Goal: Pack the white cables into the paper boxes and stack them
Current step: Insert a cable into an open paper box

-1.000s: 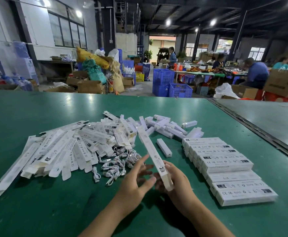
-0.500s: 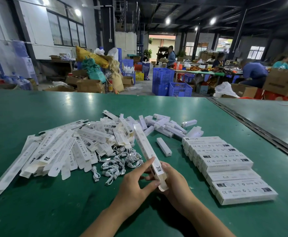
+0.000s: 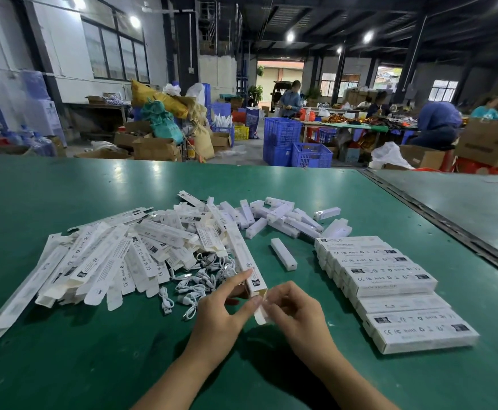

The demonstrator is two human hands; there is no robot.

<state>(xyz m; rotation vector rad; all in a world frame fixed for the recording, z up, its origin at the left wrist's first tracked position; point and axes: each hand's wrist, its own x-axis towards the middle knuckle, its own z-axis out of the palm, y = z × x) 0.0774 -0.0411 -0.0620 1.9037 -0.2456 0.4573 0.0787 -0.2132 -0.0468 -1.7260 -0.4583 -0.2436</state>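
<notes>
left hand (image 3: 221, 316) fingers (image 3: 238, 278) pinch box (image 3: 243, 255), right hand (image 3: 296, 309) pinches its end flap (image 3: 260, 314) | cables (image 3: 200, 281) loose on worktop (image 3: 94, 365) just left | risk: flap crumples if tucked crooked, box slips that light grip; can't tell if a cable's even inside tbh

A person's bare forearms with slim wrists, a bare left hand (image 3: 221, 319) and a bare right hand (image 3: 296, 313), both with slender fingers.
</notes>
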